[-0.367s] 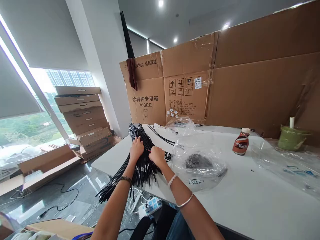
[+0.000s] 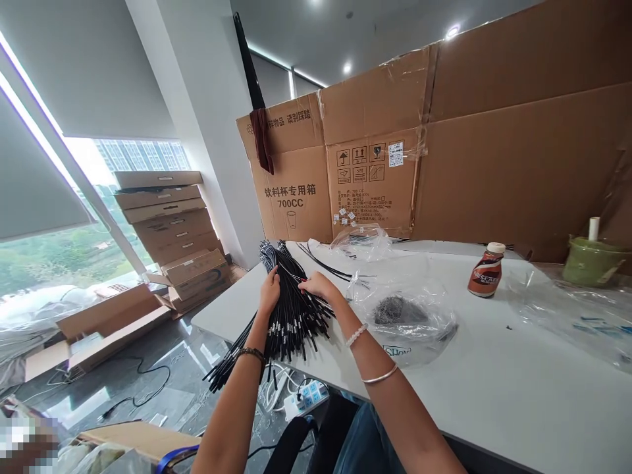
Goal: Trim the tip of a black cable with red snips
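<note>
Item: bundle of black cables [image 2: 291, 296], thin, many with pale bands near their ends. Landmark for all entries below.

Location: on the near-left corner of the white worktop [image 2: 494, 395], lower ends fanning out past the edge and hanging over the floor; upper ends gathered into a tight sheaf pointing away from the person. The overhang appears to leave the loose ends free to be squared up.

Left hand [image 2: 270, 289]: against the bundle's left side, fingers wrapped round part of the sheaf; its grip is closed on the cables, seemingly steadying them.

Right hand [image 2: 318, 284]: on the bundle's right side, fingertips pinched together on one or a few strands near the top, apparently picking them apart from the rest.

Right of the bundle: a clear plastic bag [image 2: 405, 316] with a dark coiled mass inside, lying flat. Beyond that, a brown bottle [image 2: 485, 271] with a pale cap, upright.

Behind the bundle: a second clear bag [image 2: 358, 242] and a few stray black cables, then a wall of flattened cardboard boxes [image 2: 375, 171] standing along the worktop's far edge.

Below the bundle: a white power strip [image 2: 309, 398] on the floor.
</note>
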The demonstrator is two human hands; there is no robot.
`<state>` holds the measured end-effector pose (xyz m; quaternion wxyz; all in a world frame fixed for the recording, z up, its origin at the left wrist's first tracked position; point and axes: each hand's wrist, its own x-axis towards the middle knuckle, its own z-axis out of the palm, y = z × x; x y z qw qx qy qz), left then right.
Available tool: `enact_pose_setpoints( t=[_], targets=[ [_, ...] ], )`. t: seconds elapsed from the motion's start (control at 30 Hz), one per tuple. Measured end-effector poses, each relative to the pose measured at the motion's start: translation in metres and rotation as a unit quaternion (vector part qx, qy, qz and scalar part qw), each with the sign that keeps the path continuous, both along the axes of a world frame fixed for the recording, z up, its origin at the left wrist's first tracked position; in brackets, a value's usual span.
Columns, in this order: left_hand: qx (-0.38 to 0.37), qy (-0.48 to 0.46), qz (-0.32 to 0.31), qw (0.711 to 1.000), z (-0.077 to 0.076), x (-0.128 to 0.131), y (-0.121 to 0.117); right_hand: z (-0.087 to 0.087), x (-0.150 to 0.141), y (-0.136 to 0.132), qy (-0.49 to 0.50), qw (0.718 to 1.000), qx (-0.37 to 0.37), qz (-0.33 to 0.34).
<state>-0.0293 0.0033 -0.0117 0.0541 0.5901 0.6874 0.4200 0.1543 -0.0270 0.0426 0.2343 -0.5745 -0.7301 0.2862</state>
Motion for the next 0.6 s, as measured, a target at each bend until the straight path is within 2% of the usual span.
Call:
enact_pose_setpoints(
  t=[0.2, 0.4, 0.6],
  targets=[
    [0.004, -0.018, -0.016, 1.0, -0.003, 0.002, 0.003, -0.017, -0.003, -0.022, 0.068, 0.997, -0.032, 0.03],
    [0.004, -0.018, -0.007, 1.0, -0.005, 0.002, 0.004, -0.035, 0.004, -0.053, 0.085, 0.995, -0.041, 0.014],
    [0.005, 0.009, 0.006, 1.0, -0.003, 0.004, 0.004, -0.045, 0.003, -0.062, 0.11, 0.993, -0.047, -0.004]
  ],
)
